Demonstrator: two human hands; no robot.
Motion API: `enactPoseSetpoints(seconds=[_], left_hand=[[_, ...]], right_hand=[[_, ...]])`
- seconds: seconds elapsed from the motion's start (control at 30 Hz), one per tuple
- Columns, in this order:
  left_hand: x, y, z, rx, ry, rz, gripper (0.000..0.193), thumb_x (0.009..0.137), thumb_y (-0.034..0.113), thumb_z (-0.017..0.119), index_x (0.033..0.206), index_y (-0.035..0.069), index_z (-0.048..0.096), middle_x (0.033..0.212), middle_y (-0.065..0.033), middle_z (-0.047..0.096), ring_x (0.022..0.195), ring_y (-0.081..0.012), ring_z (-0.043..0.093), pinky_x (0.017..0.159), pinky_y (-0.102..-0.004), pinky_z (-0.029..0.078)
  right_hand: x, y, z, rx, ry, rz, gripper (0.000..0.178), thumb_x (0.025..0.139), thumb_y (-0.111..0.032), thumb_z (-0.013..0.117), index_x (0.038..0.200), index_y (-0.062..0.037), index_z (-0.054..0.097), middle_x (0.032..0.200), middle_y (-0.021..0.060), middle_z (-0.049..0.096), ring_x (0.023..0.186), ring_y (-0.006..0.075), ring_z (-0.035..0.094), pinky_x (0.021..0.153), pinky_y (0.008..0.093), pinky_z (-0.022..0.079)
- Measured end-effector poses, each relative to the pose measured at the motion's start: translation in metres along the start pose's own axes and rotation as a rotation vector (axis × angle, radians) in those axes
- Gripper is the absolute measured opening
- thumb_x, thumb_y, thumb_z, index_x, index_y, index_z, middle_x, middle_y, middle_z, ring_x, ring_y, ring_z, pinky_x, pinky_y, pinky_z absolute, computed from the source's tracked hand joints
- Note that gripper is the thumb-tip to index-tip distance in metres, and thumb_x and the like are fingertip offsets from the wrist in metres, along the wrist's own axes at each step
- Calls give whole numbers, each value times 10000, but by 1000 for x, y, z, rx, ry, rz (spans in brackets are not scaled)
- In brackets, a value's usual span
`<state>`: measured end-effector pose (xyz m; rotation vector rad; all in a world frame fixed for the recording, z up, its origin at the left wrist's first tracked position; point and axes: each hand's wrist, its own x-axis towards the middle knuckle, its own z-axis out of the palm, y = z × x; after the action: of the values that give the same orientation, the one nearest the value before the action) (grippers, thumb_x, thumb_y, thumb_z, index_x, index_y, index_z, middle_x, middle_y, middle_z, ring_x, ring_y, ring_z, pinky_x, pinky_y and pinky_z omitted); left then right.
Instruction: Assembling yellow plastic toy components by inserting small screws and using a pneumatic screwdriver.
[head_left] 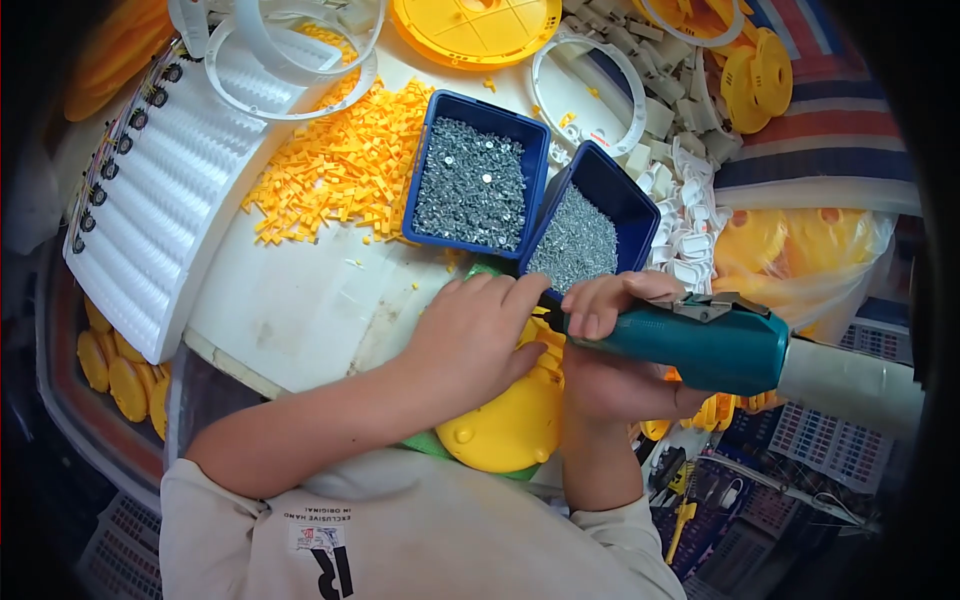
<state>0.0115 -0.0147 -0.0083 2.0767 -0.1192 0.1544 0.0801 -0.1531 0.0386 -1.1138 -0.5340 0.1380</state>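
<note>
My right hand (610, 350) is wrapped round a teal electric screwdriver (700, 347), which lies almost level with its bit end pointing left. Bent fingers of my left hand (480, 330) meet at the dark tip of the screwdriver, over a yellow plastic part; what they pinch there is hidden. Below both hands sits a rounded yellow plastic housing (505, 430), partly covered by my left hand. A green pad (428, 444) shows from under it.
Beyond my hands stand two blue bins, one of dark screws (470, 185) and one of smaller silvery screws (575, 235). Small yellow pieces (340, 165) are heaped to their left, beside a ribbed white tray (170, 170). White rings (590, 95) and yellow discs (475, 30) lie at the back.
</note>
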Motion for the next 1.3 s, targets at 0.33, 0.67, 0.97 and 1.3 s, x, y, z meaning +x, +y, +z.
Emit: enactPoseSetpoints(seconds=[0.33,0.67,0.97,1.3], left_hand=[[2,-4,2,1,30,71,586,797,192,822,1289,56,534,1007,-148,675,981,-360,650,818,-474,475],[39,31,1,404,-213,447,413,788,327,827,1073,60,694,1264,-103,627,1260,-319,551,1010,-467,421],[56,24,35,366,-349,516,600,848,536,747,1113,-3,740,1519,-182,526,1558,-370,274,1238,-551,254],[56,26,36,402,-351,517,615,819,505,771,1220,44,699,1580,-168,456,1557,-394,258,1238,-565,227]], right_hand=[[-4,2,-5,-14,-90,25,874,916,-748,424,1247,38,619,763,133,640,661,255,599,735,428,493],[-26,-54,-46,4,47,-165,977,910,-758,417,1397,83,521,814,133,662,726,264,610,779,401,470],[-42,-31,-58,92,252,-65,859,879,-732,435,1141,66,615,781,165,639,704,267,596,754,411,474],[-48,-26,-65,127,193,-77,965,889,-751,452,1307,111,575,804,166,648,732,272,604,780,408,486]])
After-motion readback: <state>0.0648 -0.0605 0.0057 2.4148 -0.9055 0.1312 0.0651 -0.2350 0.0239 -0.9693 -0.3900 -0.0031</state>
